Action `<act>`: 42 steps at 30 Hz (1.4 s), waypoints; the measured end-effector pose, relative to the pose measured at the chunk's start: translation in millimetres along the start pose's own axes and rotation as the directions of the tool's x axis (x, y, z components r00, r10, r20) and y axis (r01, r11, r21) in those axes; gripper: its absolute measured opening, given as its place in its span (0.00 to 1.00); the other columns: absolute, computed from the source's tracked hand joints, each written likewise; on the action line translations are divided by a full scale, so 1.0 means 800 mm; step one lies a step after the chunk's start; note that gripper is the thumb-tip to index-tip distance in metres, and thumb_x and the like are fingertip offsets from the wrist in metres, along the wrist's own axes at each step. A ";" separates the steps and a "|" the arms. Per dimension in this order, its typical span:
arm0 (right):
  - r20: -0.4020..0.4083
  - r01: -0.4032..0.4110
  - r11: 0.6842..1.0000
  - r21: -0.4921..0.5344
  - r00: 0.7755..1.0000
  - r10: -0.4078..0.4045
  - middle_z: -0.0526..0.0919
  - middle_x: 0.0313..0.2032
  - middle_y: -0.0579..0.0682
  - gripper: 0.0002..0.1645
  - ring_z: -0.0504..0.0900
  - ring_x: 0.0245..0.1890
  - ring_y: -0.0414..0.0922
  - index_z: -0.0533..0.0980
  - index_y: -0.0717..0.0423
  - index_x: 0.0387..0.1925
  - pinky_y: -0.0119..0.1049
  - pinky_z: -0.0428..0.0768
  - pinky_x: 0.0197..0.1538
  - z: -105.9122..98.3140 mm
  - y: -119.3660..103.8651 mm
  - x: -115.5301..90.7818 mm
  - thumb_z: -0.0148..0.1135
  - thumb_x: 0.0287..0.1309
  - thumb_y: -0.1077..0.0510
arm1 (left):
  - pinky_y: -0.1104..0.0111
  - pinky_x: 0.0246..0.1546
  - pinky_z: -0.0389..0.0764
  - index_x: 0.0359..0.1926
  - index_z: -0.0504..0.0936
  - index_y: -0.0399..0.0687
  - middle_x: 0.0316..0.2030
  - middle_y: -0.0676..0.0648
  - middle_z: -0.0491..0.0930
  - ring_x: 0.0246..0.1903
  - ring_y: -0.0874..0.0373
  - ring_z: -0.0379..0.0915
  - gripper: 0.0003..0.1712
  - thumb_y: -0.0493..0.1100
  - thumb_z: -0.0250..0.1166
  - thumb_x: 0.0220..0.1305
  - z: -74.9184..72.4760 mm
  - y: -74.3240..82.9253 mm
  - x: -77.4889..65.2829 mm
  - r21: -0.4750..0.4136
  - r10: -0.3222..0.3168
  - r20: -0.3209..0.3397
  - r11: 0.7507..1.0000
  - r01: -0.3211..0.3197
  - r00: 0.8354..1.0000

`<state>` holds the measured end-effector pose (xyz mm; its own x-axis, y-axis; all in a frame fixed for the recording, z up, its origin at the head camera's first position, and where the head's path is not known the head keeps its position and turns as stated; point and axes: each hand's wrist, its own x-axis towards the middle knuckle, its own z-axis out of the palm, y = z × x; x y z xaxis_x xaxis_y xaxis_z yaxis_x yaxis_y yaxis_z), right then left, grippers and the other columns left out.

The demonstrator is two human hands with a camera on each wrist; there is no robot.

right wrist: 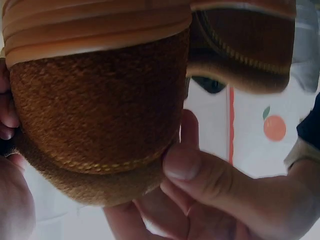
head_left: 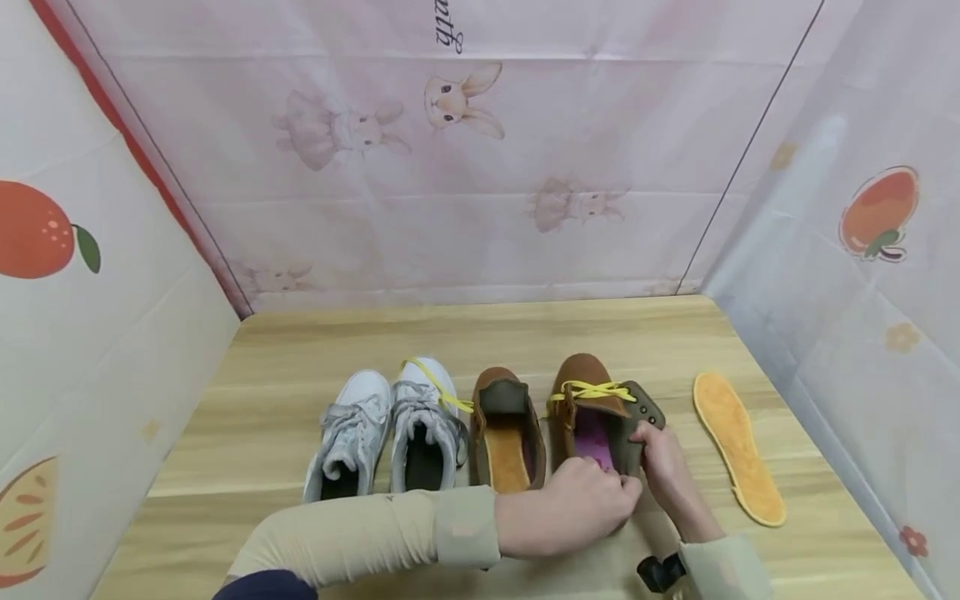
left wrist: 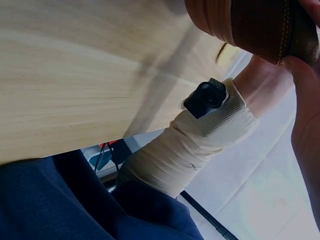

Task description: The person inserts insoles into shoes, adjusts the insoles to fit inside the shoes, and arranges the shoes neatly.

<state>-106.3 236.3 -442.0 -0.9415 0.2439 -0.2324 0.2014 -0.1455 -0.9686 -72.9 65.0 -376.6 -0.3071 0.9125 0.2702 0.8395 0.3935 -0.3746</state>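
A brown shoe with a yellow lace (head_left: 581, 371) stands on the table, its dark eyelet flap (head_left: 647, 407) folded out to the right. Inside it a purple-pink insole (head_left: 594, 437) shows. My left hand (head_left: 562, 508) grips the heel rim; in the right wrist view its thumb (right wrist: 182, 165) presses the outside of the suede heel (right wrist: 100, 100). On the right side of the opening, my right hand (head_left: 666, 467) pinches the collar near the flap. The left wrist view catches only part of the brown heel (left wrist: 260, 25). My fingertips inside the shoe are mostly hidden.
An orange insole (head_left: 738, 450) lies on the wooden table (head_left: 480, 321) at the right. Left of the held shoe stand a second brown shoe (head_left: 501, 377) with an orange insole inside, and two grey-white sneakers (head_left: 360, 396). Printed cloth walls (head_left: 480, 250) enclose the back and sides.
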 end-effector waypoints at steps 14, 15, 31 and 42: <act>-0.012 0.001 0.976 -0.219 1.000 -0.004 0.74 0.15 0.43 0.07 0.72 0.16 0.35 0.71 0.61 0.22 0.28 0.70 0.21 0.000 0.016 0.011 0.46 0.45 0.69 | 0.72 0.07 0.58 0.23 0.74 0.59 0.15 0.61 0.66 0.12 0.68 0.59 0.08 0.43 0.59 0.58 0.011 0.005 0.005 -0.078 0.050 0.148 0.996 -0.039 0.988; -0.015 0.004 0.970 -0.244 1.000 -0.008 0.73 0.15 0.43 0.07 0.71 0.16 0.35 0.71 0.60 0.20 0.29 0.70 0.21 -0.001 0.016 0.011 0.47 0.45 0.68 | 0.72 0.07 0.59 0.22 0.74 0.59 0.15 0.61 0.66 0.12 0.68 0.59 0.08 0.44 0.59 0.58 0.011 0.004 0.006 -0.098 0.054 0.168 0.994 -0.038 0.984; 0.087 0.148 0.773 -0.617 0.989 -0.120 0.67 0.10 0.44 0.17 0.65 0.12 0.38 0.69 0.58 0.16 0.32 0.65 0.16 -0.016 0.015 0.014 0.55 0.58 0.57 | 0.70 0.15 0.68 0.26 0.79 0.56 0.22 0.56 0.75 0.18 0.64 0.66 0.12 0.55 0.61 0.61 0.007 -0.091 0.055 -0.299 -0.260 0.326 0.884 0.360 0.909; 0.122 0.322 0.482 -0.815 0.908 -0.402 0.69 0.14 0.47 0.12 0.66 0.16 0.42 0.71 0.57 0.17 0.34 0.65 0.18 -0.011 0.009 0.001 0.62 0.49 0.59 | 0.73 0.16 0.64 0.20 0.74 0.51 0.14 0.54 0.67 0.13 0.64 0.61 0.18 0.54 0.61 0.62 0.066 -0.116 0.050 -0.475 -0.212 0.434 0.772 0.422 0.876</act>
<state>-103.4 243.5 -450.0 -0.9684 0.1633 0.1887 0.0136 0.7896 -0.6135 -186.4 70.8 -377.9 -0.6413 0.7643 -0.0685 0.7316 0.6359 0.2457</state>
